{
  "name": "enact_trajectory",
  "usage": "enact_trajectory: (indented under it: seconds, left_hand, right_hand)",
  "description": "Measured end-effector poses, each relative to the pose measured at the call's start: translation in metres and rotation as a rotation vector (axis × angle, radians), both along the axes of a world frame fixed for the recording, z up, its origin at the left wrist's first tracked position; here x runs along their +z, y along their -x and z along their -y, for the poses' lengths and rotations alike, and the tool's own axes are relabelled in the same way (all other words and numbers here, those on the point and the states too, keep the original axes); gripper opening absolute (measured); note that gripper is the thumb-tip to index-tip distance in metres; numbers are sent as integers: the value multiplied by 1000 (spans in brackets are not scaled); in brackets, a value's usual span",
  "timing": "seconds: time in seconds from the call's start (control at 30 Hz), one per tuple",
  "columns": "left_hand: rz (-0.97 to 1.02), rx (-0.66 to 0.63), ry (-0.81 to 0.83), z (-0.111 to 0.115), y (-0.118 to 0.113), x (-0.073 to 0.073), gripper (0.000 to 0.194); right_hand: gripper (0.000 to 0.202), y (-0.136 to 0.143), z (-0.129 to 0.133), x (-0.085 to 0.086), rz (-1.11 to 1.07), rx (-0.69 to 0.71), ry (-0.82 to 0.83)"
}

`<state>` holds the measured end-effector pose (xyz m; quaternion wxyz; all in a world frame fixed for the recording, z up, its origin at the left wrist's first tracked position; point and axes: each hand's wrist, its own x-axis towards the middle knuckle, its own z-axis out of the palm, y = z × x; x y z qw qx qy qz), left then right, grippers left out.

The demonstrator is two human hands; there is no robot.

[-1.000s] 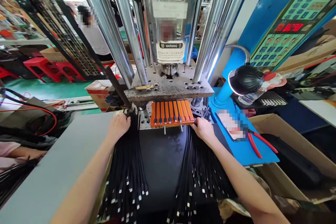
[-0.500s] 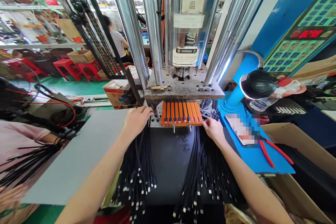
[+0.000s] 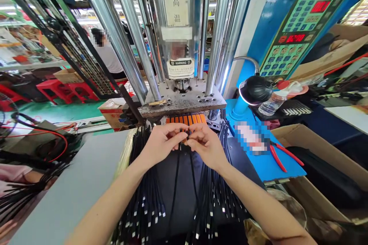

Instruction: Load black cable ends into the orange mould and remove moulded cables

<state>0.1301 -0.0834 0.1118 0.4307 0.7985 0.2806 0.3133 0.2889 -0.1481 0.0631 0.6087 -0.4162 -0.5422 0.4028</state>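
Observation:
My left hand (image 3: 161, 141) and my right hand (image 3: 206, 146) meet in front of an orange mould block (image 3: 202, 118) with dark cables lying in its slots. Both are closed, thumb against fingers, around the ends of black cables. From the fingers two thin strands, a left black cable (image 3: 175, 183) and a right black cable (image 3: 194, 174), trail down over the black surface. The fingers partly hide the cable ends and the block's front. A left cable bundle (image 3: 143, 187) and a right cable bundle (image 3: 215, 183) with pale metal tips flank my hands.
A press's steel plate (image 3: 184, 104) sits just above the orange block, between upright rods. On the right are a black lamp (image 3: 255, 90), red-handled pliers (image 3: 278, 159) on a blue board, and a cardboard box (image 3: 319, 138). Another person's sleeve (image 3: 14, 176) shows at far left.
My hands have come together from either side of the orange block to its front, now pinching black cables. The camera view has shifted, so the press appears further left.

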Motion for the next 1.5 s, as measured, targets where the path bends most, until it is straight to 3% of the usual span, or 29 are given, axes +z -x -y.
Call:
enact_trajectory:
  seconds: [0.17, 0.33, 0.43, 0.5, 0.6, 0.77, 0.9, 1.0, 1.07, 1.17, 1.27, 1.33, 1.4, 1.5]
  left_hand:
    - [105, -71, 56, -2, -21, 13, 22]
    - [47, -150, 36, -4, -30, 19, 20]
    - [-29, -231, 19, -5, -35, 21, 20]
    - [-35, -198, -85, -6, -39, 23, 19]
    - [-5, -29, -333, -10, -45, 29, 17]
    - [131, 175, -600, -16, -58, 55, 18]
    - [263, 193, -737, -14, -67, 83, 19]
    - [286, 97, -783, -11, -70, 90, 18]
    - [280, 52, -742, -12, -69, 77, 18]
    - [203, 72, -658, -19, -66, 29, 24]
    - [-158, -70, -723, -30, -62, -29, 12]
    - [-432, -193, -787, -33, -59, -58, 21]
    - [-597, -247, -809, -33, -58, -74, 34]
    - [-655, -281, -803, -28, -56, -80, 37]
  right_hand:
    - [56, -6, -5, 10, -187, -7, 4]
    - [36, -14, -4, 11, -62, 85, 28]
    - [37, -19, 0, 6, 1, 40, 27]
    - [36, -20, 4, 1, 33, -8, 37]
    - [31, -19, 12, -11, 171, 20, 106]
    - [16, -21, 20, -37, 462, 40, 158]
    - [26, -47, -5, -44, 565, -79, 48]
    - [40, -74, -41, -44, 504, -276, 22]
    - [43, -87, -66, -46, 450, -367, 23]
    - [45, -96, -92, -53, 408, -360, 30]
    - [45, -94, -102, -56, 410, -302, 28]
    - [42, -92, -103, -54, 452, -273, 38]
    - [39, -93, -102, -51, 528, -252, 64]
    - [28, -98, -102, -46, 627, -212, 76]
